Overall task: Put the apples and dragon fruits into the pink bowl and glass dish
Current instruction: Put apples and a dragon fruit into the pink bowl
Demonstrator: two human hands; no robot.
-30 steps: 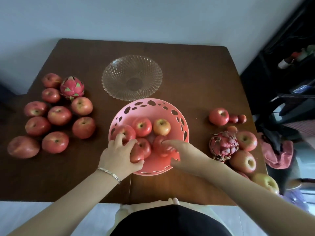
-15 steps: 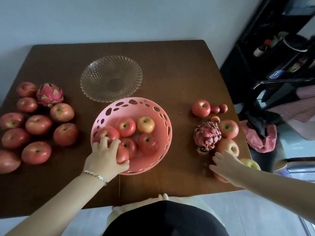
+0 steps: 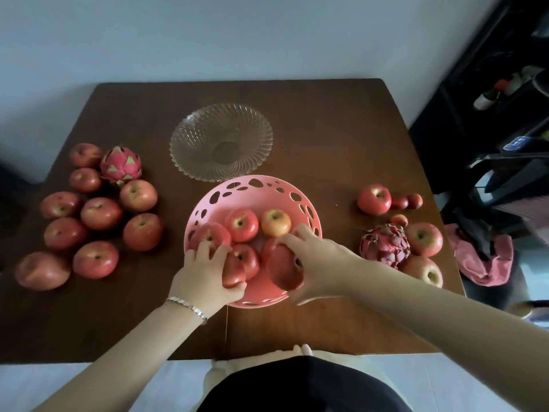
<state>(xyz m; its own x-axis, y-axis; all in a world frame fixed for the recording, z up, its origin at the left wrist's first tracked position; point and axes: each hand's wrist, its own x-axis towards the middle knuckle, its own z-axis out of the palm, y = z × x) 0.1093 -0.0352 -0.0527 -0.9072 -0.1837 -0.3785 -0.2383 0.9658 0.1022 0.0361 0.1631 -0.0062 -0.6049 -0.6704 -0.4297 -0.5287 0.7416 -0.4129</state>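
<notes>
Both hands are recorded over the near side of the pink bowl [image 3: 249,194], which is set mid-table [image 3: 326,129], just in front of the glass dish [image 3: 184,144]. The left hand [image 3: 205,278] is clamped round a red apple [image 3: 233,273] at the near rim, fingers curled over the top and thumb beneath. The right hand [image 3: 320,263] is likewise closed on a second apple [image 3: 282,269], held tilted; whether it already rests on the bowl floor cannot be told. Four apples in the bowl [image 3: 241,225] are packed toward the far wall, presumably so that the near space is left for the incoming pair. No fruit is seen in the glass dish. A left cluster of apples [image 3: 101,214] with one dragon fruit [image 3: 121,163], and a right cluster of apples [image 3: 424,239] with a darker dragon fruit [image 3: 385,245], lie on the table, well apart from the bowl. Step judged: two apples being set down, release not yet made. Progress judged under halfway.
</notes>
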